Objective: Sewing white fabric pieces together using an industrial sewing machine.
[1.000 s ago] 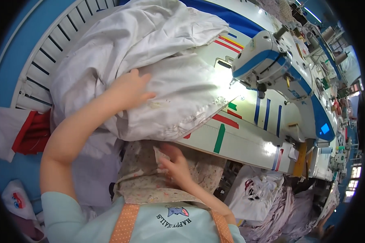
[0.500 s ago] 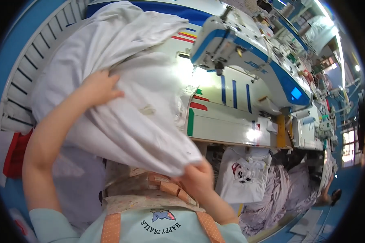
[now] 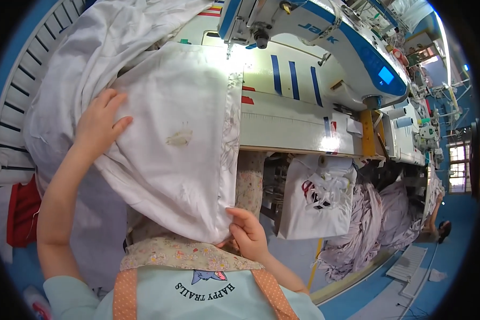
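A large white cloth (image 3: 160,165) lies over the sewing table and hangs down to my lap. It has a small beige mark near its middle and a patterned strip along its right edge. My left hand (image 3: 98,125) rests on the cloth's left part, fingers spread. Close to my body, my right hand (image 3: 248,234) grips the near right corner of the cloth between thumb and fingers. The strip runs from that corner up to the lit needle area of a white and blue sewing machine (image 3: 309,26). Bunched folds of the cloth cover the table's far left.
A white slatted rack (image 3: 16,112) stands at the left, with red fabric (image 3: 24,213) below it. Under the table edge hangs a white bag (image 3: 317,213) of scraps, beside heaped pale cloth (image 3: 357,229). Thread cones (image 3: 404,122) stand farther right.
The cloth has been pulled straight and flat, its patterned edge now running toward me from the needle. My right hand has moved slightly left; my left hand now lies flatter on the cloth.
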Demonstrator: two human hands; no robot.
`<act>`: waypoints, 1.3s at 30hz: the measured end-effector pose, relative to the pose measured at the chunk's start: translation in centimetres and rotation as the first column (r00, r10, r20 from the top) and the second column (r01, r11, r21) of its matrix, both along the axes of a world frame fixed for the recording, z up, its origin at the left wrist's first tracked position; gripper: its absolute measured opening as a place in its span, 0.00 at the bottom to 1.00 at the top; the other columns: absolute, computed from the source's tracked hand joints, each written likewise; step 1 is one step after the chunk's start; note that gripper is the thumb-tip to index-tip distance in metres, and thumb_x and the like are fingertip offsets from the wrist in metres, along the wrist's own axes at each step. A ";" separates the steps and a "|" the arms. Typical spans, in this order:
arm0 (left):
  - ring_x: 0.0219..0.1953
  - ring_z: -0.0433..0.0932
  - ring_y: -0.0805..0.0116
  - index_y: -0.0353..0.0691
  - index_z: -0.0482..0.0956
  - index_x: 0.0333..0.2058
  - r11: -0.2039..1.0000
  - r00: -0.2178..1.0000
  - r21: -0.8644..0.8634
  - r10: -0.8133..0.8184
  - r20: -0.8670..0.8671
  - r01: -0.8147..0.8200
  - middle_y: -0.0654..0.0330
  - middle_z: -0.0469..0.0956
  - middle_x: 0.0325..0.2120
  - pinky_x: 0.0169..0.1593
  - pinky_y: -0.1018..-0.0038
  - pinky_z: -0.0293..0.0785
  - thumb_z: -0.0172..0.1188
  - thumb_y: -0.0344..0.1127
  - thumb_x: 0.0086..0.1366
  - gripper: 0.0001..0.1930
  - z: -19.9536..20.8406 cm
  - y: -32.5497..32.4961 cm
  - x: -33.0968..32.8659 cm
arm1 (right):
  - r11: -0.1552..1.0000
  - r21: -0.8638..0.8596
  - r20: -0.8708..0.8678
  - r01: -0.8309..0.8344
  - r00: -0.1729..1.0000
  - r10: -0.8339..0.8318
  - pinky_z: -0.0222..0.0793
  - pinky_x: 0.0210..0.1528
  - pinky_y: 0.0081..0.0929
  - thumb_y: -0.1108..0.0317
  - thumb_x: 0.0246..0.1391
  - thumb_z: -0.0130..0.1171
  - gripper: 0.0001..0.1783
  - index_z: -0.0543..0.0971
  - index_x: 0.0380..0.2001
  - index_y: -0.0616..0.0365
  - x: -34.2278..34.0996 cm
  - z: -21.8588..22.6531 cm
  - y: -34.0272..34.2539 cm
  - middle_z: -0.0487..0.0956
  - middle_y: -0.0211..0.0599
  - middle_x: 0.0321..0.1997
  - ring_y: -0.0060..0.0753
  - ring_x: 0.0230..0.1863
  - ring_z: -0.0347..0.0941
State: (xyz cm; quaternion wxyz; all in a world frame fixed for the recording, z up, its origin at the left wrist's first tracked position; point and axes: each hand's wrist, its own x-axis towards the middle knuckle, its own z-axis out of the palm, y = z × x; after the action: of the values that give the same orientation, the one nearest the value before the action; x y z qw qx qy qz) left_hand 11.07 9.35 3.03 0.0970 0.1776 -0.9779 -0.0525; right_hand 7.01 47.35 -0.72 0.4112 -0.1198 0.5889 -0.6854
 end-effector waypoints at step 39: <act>0.26 0.71 0.65 0.36 0.79 0.38 0.446 0.544 0.314 -0.732 -0.411 0.838 0.63 0.70 0.25 0.30 0.71 0.68 0.54 0.34 0.53 0.14 1.2 19.8 5.0 | 0.974 -0.015 -0.975 -0.227 -0.213 -0.065 0.74 0.36 0.26 0.75 0.34 0.60 0.16 0.83 0.32 0.57 -6.4 3.2 -3.8 0.79 0.37 0.42 0.36 0.44 0.76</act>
State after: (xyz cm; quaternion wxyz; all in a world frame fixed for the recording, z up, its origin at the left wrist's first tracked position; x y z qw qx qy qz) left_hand 16.09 29.12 4.25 0.1194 -0.2870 -0.8841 -0.3488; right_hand 0.58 43.51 2.51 -0.1684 -0.6833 0.6121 -0.3608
